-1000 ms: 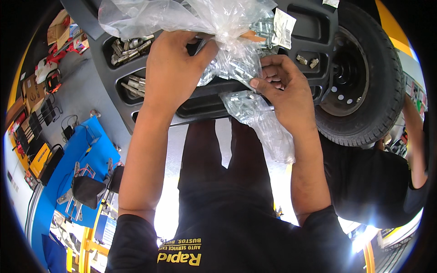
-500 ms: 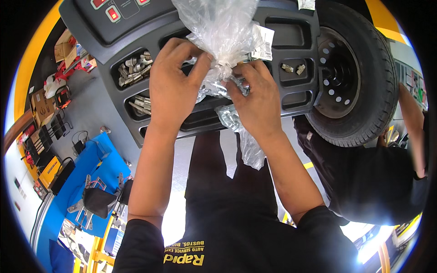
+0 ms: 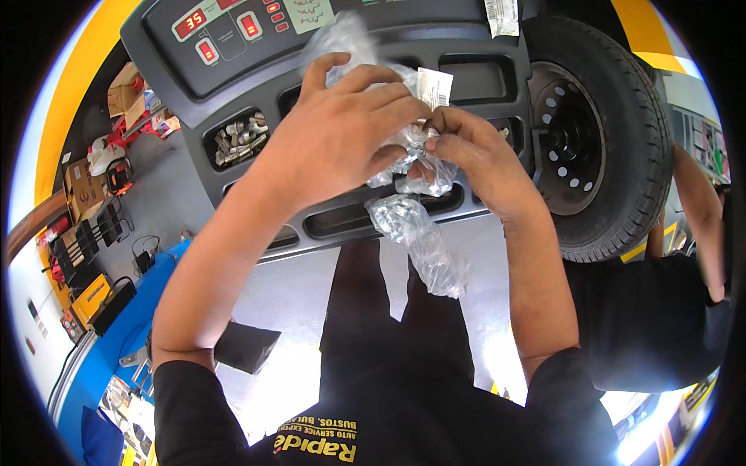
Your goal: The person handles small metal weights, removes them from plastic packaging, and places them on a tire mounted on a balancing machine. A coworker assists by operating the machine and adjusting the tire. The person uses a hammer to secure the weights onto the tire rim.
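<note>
Right hand (image 3: 486, 159) pinches a clear plastic bag (image 3: 444, 179); left hand (image 3: 342, 128) curls over it, grip hidden. Soft, likely slippery, it seems best held where it bunches.

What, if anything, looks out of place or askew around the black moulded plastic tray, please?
A crumpled clear plastic bag of shiny metal pieces juts past the front edge of the black moulded plastic tray, so it looks poorly supported. Nothing looks clearly spilled or damaged.

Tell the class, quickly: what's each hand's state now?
Left hand: curved over the clear plastic bag; grip cannot be told.
Right hand: closed, pinching that bag.
</note>
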Demonstrator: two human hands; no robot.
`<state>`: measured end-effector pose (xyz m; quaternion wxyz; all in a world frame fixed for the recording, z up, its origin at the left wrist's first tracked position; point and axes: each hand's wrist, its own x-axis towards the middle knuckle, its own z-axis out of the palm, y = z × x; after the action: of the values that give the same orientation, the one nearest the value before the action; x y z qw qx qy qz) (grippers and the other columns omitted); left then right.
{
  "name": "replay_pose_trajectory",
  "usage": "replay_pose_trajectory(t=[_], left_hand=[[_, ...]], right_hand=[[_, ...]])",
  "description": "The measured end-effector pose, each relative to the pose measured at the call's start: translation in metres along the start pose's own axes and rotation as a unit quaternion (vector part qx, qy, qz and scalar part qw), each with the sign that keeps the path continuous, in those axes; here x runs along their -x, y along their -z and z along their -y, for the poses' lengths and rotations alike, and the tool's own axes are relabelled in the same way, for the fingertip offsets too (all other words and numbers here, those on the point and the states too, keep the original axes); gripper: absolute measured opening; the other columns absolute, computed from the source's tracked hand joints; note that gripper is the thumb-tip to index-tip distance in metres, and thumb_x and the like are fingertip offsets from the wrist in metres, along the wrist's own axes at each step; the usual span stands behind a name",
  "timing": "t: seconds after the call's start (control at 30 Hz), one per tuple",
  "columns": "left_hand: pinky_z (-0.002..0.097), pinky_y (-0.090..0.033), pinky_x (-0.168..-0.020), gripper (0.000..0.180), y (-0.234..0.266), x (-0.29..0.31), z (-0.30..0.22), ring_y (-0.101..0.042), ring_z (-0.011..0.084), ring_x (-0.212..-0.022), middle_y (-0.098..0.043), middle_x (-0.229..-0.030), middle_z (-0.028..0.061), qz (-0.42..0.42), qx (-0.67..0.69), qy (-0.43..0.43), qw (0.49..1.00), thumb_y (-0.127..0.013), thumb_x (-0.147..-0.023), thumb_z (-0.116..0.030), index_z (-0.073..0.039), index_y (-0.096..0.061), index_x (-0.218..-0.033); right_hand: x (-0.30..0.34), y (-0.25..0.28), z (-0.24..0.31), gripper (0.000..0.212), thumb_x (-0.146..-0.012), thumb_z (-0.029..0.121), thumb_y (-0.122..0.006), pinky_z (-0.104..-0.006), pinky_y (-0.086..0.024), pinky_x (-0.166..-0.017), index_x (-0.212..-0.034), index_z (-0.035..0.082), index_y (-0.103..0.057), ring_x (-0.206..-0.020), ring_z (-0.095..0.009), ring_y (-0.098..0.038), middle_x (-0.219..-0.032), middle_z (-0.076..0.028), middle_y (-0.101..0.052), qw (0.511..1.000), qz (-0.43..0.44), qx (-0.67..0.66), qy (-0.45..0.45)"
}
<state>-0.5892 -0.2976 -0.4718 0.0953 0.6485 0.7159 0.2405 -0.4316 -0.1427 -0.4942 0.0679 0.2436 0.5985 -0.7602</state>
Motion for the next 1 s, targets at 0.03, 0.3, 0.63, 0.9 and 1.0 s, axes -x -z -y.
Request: replay_pose_trajectory(t=[0.03, 0.3, 0.63, 0.9, 1.0], left_hand=[[0.058, -0.031, -0.111, 0.039, 0.001, -0.001, 0.007, -0.056, 0.0255, -0.124, -0.068, -0.116, 0.0001, 0.044, -0.025, 0.004, 0.999, -0.079, -0.078, -0.018, -0.017, -0.067, -0.115], [0.0531, -0.03, -0.113, 0.029, 0.001, -0.006, 0.026, -0.056, 0.0246, -0.119, -0.066, -0.108, -0.0002, 0.06, -0.033, -0.015, 0.997, -0.07, -0.071, -0.006, -0.015, -0.07, -0.099], [0.047, -0.031, -0.107, 0.023, 0.008, -0.001, 0.039, -0.057, 0.0254, -0.117, -0.067, -0.103, 0.0032, 0.066, -0.018, 0.01, 0.998, -0.066, -0.071, -0.015, -0.01, -0.069, -0.093], [0.049, -0.03, -0.105, 0.025, -0.006, 0.006, 0.043, -0.056, 0.0266, -0.115, -0.065, -0.101, 0.006, 0.061, 0.029, 0.044, 0.997, -0.063, -0.076, -0.02, -0.007, -0.067, -0.097], [0.052, -0.036, -0.1, 0.021, -0.003, 0.008, 0.046, -0.057, 0.0294, -0.108, -0.061, -0.095, 0.0078, 0.059, 0.064, 0.028, 0.996, -0.059, -0.079, -0.02, -0.007, -0.065, -0.095]], right_hand=[[0.001, 0.004, 0.002, 0.025, -0.091, 0.018, -0.059, -0.0283, -0.048, -0.08, -0.104, -0.002, -0.063, -0.085, -0.014, -0.063, -0.088, -0.008, -0.069, 1.0, 0.006, 0.013, -0.017], [0.004, 0.009, 0.004, 0.026, -0.1, 0.024, -0.062, -0.0254, -0.047, -0.068, -0.099, -0.002, -0.068, -0.067, -0.01, -0.061, -0.077, -0.006, -0.07, 0.991, 0.083, 0.049, -0.096], [0.042, 0.022, 0.02, 0.025, -0.102, 0.021, -0.062, -0.0264, -0.046, -0.062, -0.092, -0.001, -0.063, -0.065, -0.009, -0.06, -0.068, -0.003, -0.061, 0.971, 0.079, 0.169, -0.148], [0.082, 0.044, 0.028, 0.022, -0.099, 0.016, -0.064, -0.0282, -0.047, -0.06, -0.087, -0.003, -0.063, -0.062, -0.011, -0.062, -0.068, -0.005, -0.061, 0.966, 0.067, 0.18, -0.17], [0.104, 0.064, 0.023, 0.02, -0.098, 0.016, -0.065, -0.0289, -0.046, -0.061, -0.09, -0.002, -0.064, -0.063, -0.012, -0.062, -0.069, -0.006, -0.062, 0.974, 0.069, 0.17, -0.133]])
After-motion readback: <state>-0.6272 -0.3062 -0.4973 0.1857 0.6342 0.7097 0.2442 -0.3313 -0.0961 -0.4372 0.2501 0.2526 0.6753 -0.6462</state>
